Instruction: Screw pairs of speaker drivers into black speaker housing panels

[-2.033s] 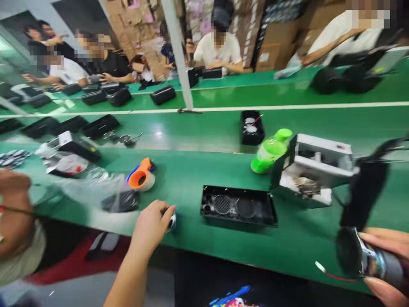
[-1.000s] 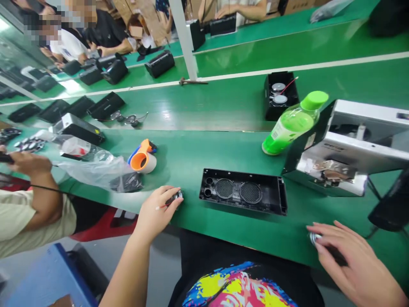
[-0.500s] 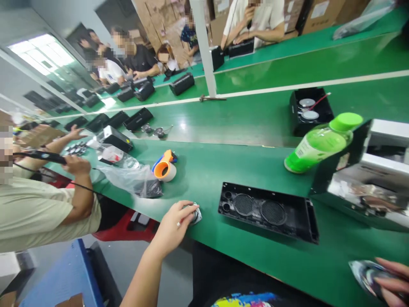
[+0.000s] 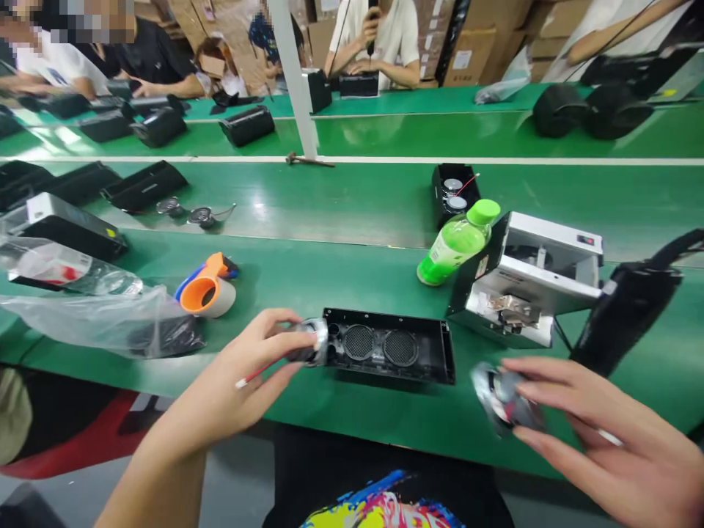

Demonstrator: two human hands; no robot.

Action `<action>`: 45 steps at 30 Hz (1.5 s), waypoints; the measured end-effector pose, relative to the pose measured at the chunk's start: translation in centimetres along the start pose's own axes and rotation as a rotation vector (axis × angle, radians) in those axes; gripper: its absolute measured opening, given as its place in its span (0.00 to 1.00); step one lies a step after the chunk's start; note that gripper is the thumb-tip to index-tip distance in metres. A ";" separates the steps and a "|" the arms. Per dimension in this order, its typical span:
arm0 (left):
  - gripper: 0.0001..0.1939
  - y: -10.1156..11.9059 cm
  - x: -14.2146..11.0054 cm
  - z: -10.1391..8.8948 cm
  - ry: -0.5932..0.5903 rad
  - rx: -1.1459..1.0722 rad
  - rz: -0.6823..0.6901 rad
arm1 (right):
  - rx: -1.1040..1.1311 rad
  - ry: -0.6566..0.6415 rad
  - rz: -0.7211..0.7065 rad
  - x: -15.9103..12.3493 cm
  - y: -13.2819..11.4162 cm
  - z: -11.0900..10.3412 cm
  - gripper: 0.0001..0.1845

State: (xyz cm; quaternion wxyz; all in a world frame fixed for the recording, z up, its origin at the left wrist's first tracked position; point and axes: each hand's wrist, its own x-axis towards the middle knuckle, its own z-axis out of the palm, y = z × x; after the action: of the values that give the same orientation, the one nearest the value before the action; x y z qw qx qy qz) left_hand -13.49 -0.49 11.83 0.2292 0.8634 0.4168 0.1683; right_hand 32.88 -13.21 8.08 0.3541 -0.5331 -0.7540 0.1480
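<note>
My left hand (image 4: 258, 367) grips a small round speaker driver (image 4: 314, 342) by its back, just off the left end of a black speaker housing (image 4: 429, 352). A short wire with a white plug hangs out of that hand. The housing lies on the green bench, its inside facing up, with two round mesh grilles and two small holes at the left. To the right of it, my right hand (image 4: 583, 425) pinches a second speaker driver (image 4: 503, 400) between thumb and fingers. That driver is blurred by motion. A white plug shows beside the right fingers.
Behind the housing stand a green bottle (image 4: 456, 242) and a silver-and-black machine (image 4: 528, 279). At left lie an orange tape dispenser (image 4: 209, 290) and a plastic bag (image 4: 110, 315). Across the belt (image 4: 341, 205) are a black box with two drivers (image 4: 455, 192), more housings and co-workers.
Both hands have lifted their speaker drivers off the bench and brought them closer to the housing, the left moving right and the right moving inward. The head view has turned to the right.
</note>
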 end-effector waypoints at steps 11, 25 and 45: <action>0.19 2.9 8.9 3.9 -0.347 0.365 0.277 | -0.186 -0.390 -0.214 11.0 -0.9 6.7 0.16; 0.13 2.3 9.8 4.9 -0.393 0.357 0.280 | -0.310 -0.507 -0.259 11.9 -0.1 8.3 0.20; 0.18 1.9 9.2 5.7 -0.337 0.378 0.231 | -0.371 -0.560 -0.268 11.5 -0.8 8.6 0.20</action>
State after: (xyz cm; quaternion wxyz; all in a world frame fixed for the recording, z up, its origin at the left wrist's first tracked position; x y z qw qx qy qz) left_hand -4.04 4.36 8.94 0.1092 0.9485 0.2956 -0.0334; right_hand 24.36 -1.76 6.82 0.0473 -0.4234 -0.8990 0.1010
